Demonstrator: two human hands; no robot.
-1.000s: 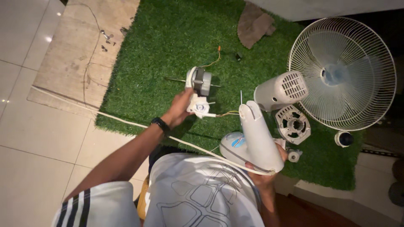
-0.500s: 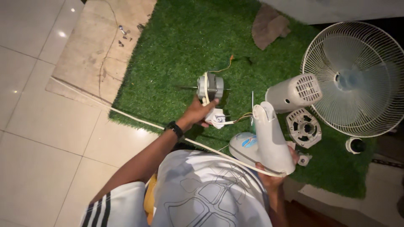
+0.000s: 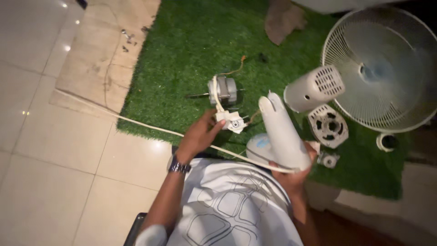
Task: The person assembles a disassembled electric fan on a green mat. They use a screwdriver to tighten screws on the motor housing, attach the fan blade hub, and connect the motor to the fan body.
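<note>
- Far left, pale floor tiles (image 3: 50,155) meet a beige stone slab (image 3: 98,68), with a few small metal screws (image 3: 126,37) lying near its upper edge.
- A white power cord (image 3: 136,122) runs from the slab across the tiles and the edge of the green artificial grass mat (image 3: 191,45), passing under the left hand toward the fan neck.
- The left hand (image 3: 196,135), a dark watch (image 3: 178,166) on its wrist, is raised over the mat's near edge; its fingers (image 3: 214,126) pinch a small white gear housing (image 3: 230,120).
- A white strap or lead joins that housing to the grey fan motor (image 3: 223,90), which lies on the grass just beyond, its shaft pointing left; thin orange and yellow wires trail from it.
- A brown cloth (image 3: 282,18) lies at the top of the mat.
- The right hand (image 3: 298,171) holds the white fan neck (image 3: 282,134) from below, fingers curled round its lower end, the forked top tilted up and away; its rounded base with a blue label sits close to the person's chest.
- Just right, a white vented motor cover (image 3: 314,87) lies on its side, with a round grey slotted plate (image 3: 327,125) beside it and a small white fitting (image 3: 328,159) nearer.
- Far right, the white wire fan guard (image 3: 387,64) with its blades rests on the mat's edge, a small white cap (image 3: 386,142) below it.
</note>
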